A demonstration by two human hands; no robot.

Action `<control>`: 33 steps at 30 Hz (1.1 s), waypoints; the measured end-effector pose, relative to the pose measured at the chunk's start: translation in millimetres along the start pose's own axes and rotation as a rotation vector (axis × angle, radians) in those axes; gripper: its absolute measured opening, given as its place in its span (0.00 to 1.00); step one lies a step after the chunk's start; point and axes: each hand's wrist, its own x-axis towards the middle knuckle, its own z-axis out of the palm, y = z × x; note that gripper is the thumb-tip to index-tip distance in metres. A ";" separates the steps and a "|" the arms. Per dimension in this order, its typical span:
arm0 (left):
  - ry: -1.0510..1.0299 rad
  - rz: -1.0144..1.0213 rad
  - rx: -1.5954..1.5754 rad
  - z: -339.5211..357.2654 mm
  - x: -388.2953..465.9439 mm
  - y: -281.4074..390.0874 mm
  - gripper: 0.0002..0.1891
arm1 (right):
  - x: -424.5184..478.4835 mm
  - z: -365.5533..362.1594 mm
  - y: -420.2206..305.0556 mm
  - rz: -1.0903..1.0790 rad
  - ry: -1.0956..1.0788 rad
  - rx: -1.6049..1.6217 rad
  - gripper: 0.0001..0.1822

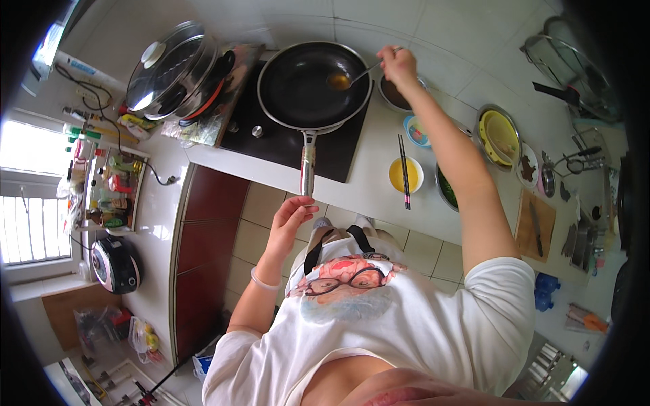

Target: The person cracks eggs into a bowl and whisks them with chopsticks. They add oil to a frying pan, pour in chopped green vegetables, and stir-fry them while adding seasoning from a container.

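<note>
A black frying pan (304, 86) with a steel rim sits on the black cooktop (289, 152). Its long handle (307, 167) points towards me, and my left hand (292, 218) pinches the handle's end between thumb and fingers. My right hand (399, 66) grips the upper end of a metal spoon (363, 76), held over the pan's right side. The spoon's bowl holds golden-brown liquid (338, 81), which looks like oil. Whether the bowl touches the pan is hard to tell. Behind my right wrist, a round container (391, 96) with dark contents is partly hidden.
Chopsticks (404, 172) rest across a bowl of yellow liquid (415, 180). Nearby are a blue-rimmed bowl (417, 133) and a bowl of chopped greens (447, 192). Farther right, a knife (535, 231) lies on a wooden cutting board (528, 205). A lidded steel pot (170, 76) stands left.
</note>
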 end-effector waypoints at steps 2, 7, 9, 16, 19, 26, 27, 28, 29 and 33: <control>0.035 0.013 -0.020 -4.4 -8.2 -1.0 0.14 | -8.2 43.7 6.8 -0.067 -0.069 -0.066 0.16; 0.121 0.042 -0.065 -13.5 -25.9 -6.5 0.14 | -7.6 130.7 -0.3 -0.302 -0.098 -0.188 0.14; 0.144 0.052 -0.082 -16.8 -31.3 -9.5 0.13 | 0.6 148.8 -8.0 -0.421 -0.004 -0.193 0.14; 0.205 0.064 -0.097 -28.9 -39.3 -13.3 0.13 | 37.2 122.4 -19.3 -0.535 0.235 -0.264 0.14; 0.207 0.065 -0.096 -31.0 -35.8 -11.0 0.12 | 32.2 89.6 -13.7 -0.456 0.165 -0.324 0.13; 0.121 0.061 -0.065 -21.9 -14.0 2.5 0.13 | -15.3 58.7 -3.3 -0.473 -0.108 -0.319 0.13; 0.106 0.057 -0.053 -19.3 -11.3 4.3 0.13 | -18.6 57.4 -4.0 -0.431 -0.126 -0.258 0.13; 0.092 0.052 -0.040 -16.8 -9.4 5.9 0.13 | -21.3 56.3 -4.9 -0.361 -0.100 -0.199 0.13; 0.080 0.051 -0.043 -14.4 -7.4 7.4 0.13 | -22.8 54.2 -6.2 -0.275 -0.090 -0.138 0.14; 0.026 0.035 -0.044 -5.0 0.5 9.3 0.12 | -24.5 37.2 -13.1 0.078 -0.056 0.356 0.14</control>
